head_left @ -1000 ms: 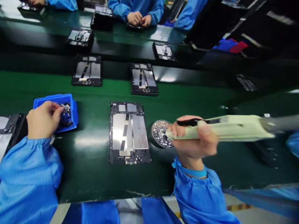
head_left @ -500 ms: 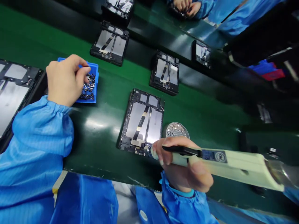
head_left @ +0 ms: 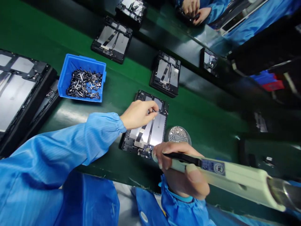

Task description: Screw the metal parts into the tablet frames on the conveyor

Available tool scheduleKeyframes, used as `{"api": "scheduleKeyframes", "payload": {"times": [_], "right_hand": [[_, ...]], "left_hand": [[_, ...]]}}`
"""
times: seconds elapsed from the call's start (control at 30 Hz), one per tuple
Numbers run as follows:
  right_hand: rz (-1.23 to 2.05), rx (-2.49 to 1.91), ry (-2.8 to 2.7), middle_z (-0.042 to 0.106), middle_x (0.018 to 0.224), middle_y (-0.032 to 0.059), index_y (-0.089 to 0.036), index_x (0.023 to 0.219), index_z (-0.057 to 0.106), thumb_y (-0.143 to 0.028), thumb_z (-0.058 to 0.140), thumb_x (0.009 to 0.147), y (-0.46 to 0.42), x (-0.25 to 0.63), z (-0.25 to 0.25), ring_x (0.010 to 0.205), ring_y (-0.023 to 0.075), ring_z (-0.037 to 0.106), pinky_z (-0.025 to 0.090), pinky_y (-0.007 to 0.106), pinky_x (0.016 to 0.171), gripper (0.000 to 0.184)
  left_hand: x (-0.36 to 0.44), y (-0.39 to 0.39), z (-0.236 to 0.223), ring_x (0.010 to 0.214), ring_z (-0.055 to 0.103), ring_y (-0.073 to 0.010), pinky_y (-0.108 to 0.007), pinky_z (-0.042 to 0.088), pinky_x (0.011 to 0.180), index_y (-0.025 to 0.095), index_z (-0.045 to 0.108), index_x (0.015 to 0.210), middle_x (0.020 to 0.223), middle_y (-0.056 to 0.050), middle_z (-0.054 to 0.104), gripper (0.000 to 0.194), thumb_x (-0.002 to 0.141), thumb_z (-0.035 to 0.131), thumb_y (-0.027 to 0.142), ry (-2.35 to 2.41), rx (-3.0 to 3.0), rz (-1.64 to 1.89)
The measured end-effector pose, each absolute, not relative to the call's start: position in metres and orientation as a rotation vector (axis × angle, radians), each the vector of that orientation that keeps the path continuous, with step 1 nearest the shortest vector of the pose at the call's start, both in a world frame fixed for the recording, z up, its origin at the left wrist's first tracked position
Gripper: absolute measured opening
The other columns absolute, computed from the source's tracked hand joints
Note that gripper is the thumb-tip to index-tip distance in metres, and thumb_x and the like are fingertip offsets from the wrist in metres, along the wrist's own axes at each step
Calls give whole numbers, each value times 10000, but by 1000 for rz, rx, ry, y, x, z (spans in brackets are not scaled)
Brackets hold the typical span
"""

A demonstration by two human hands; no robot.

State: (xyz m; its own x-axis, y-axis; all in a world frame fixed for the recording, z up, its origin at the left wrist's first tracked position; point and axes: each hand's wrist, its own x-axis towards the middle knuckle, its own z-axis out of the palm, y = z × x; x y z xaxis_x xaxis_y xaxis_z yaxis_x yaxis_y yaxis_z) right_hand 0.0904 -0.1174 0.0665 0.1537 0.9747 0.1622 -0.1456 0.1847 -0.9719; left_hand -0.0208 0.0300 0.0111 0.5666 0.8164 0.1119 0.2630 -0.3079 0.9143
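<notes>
My left hand [head_left: 140,113] is over the upper part of an opened tablet [head_left: 160,124], thumb and fingers pinched on a small metal part [head_left: 154,110], mostly hidden by the fingertips. My right hand [head_left: 181,169] is wrapped round a pale electric screwdriver [head_left: 235,177] with a black lever. Its tip is at the tablet's lower right edge; whether it touches, I cannot tell. Beside the tablet stands a round dish [head_left: 179,135] of tiny screws. To the left, a blue bin [head_left: 103,86] holds many small black and silver metal parts.
More opened tablets lie about: one stack [head_left: 17,91] at the left, one [head_left: 113,39] at the back, and another [head_left: 166,73] right of centre. Across the bench, a co-worker's hands [head_left: 196,11] work on something dark. Blue and red bins [head_left: 266,80] sit at the far right.
My left hand has moved right from the blue bin to over the tablet, with a small metal part pinched in it. My right hand and the screwdriver stay nearly in place.
</notes>
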Motion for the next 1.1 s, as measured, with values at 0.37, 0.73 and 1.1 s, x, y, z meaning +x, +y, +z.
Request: {"api": "scheduleKeyframes", "payload": {"times": [0.37, 0.73, 1.1], "right_hand": [[922, -1020, -1108, 585, 560, -5, -210, 1106, 799, -569, 708, 929, -127, 132, 97, 492, 184, 550, 517, 390, 589, 410], [489, -1011, -736, 466, 408, -50, -196, 746, 751, -520, 757, 827, -71, 200, 46, 361, 134, 468, 438, 270, 416, 334], [499, -1092, -680, 492, 422, -53, -199, 775, 747, -500, 767, 805, -65, 194, 35, 354, 142, 467, 437, 292, 392, 303]], "left_hand": [[-11, 18, -8, 687, 678, -175, -285, 496, 727, 197, 744, 1010, 758, 3, 744, 187, 914, 598, 128, 895, 1976, 596], [-26, 8, -1, 556, 628, -143, -245, 487, 539, 192, 704, 964, 668, 5, 695, 244, 928, 650, 427, 886, 1637, 660], [-27, 33, 26, 669, 687, -194, -289, 573, 541, 184, 645, 1010, 893, -100, 789, 400, 850, 737, 539, 959, 1356, 674]]}}
